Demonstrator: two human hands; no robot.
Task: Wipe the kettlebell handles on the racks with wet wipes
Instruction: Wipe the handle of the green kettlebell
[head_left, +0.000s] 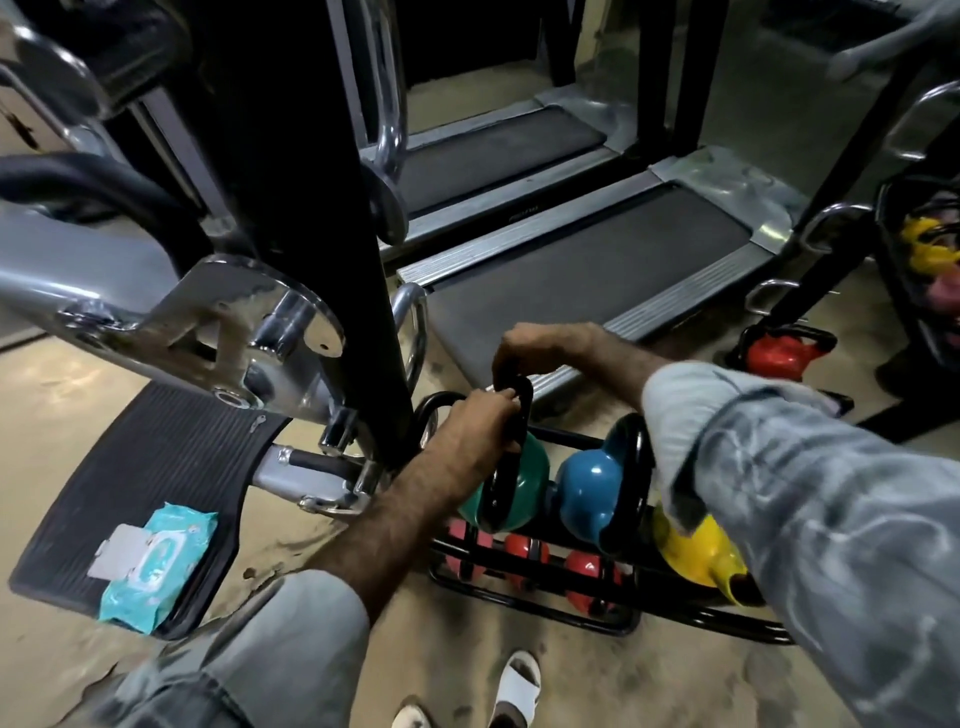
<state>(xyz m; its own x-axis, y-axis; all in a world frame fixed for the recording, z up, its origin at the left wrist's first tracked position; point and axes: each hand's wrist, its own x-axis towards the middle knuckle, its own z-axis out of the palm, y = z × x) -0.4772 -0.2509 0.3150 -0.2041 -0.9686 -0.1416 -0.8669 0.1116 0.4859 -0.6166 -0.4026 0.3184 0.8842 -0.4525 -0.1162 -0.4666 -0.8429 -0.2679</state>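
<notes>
A low black rack (608, 621) on the floor carries a green kettlebell (530, 473), a blue kettlebell (587, 486) and a yellow kettlebell (693, 553), each with a black handle. My left hand (470, 426) grips the side of the green kettlebell's handle (511, 457). My right hand (540, 345) closes over the top of the same handle. No wipe shows in either hand; the fingers hide what is under them. A light blue wet wipes pack (156, 564) lies on a black ribbed footplate at the lower left.
Several red dumbbells (524, 553) lie on the rack's lower tier. A chrome and black exercise machine (291, 260) stands close on the left. Two treadmill decks (597, 260) lie behind the rack. A red kettlebell (779, 353) sits at the right, near another rack with coloured weights (930, 249).
</notes>
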